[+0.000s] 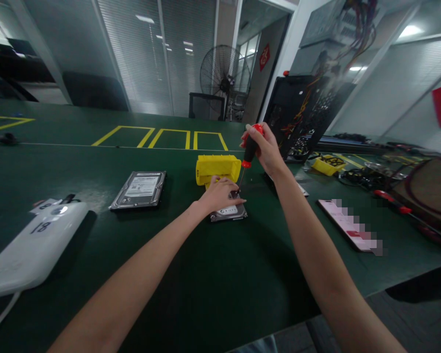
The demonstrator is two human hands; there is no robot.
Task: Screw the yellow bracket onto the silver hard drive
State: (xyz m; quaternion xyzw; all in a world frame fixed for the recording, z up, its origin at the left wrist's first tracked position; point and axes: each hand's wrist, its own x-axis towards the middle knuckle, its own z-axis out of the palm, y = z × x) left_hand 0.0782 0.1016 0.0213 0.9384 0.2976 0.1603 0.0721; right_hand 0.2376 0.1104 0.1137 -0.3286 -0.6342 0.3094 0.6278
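Centrally, on the wide dark-green table, a yellow plastic bin lies just beyond a silver-and-black hard drive, which the left hand steadies under spread fingers, while the right hand closes around an upright red-and-black screwdriver, tip down at the drive.

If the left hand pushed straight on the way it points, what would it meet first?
Probably the screwdriver: its shaft stands just past the left hand, over the hard drive, though exact depth is unclear.
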